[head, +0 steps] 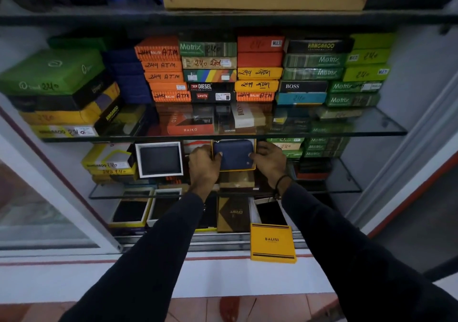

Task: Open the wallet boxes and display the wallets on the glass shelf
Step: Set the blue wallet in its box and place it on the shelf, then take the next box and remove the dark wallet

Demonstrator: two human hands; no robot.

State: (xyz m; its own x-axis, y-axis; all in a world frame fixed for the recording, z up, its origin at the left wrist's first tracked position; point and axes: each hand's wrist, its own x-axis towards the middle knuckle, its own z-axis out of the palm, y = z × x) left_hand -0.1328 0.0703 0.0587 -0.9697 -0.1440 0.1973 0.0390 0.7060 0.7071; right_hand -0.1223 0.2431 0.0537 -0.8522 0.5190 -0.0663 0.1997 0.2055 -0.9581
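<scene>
A blue wallet (234, 154) sits in an open yellow-rimmed box tilted up on the middle glass shelf (347, 185). My left hand (203, 164) grips the box's left side and my right hand (269, 159) grips its right side, thumbs on the wallet's face. To the left stands a dark wallet in a white-rimmed open box (159, 159), also propped upright. A yellow BALISI lid (272, 243) lies on the cabinet's bottom ledge below my right forearm.
The upper glass shelf (371, 128) carries stacks of closed wallet boxes (260, 71) in orange, green, yellow and black. More stacks stand at both ends of the middle shelf. Several open boxes (131, 210) rest on the bottom level. A sliding glass door (37, 210) is at left.
</scene>
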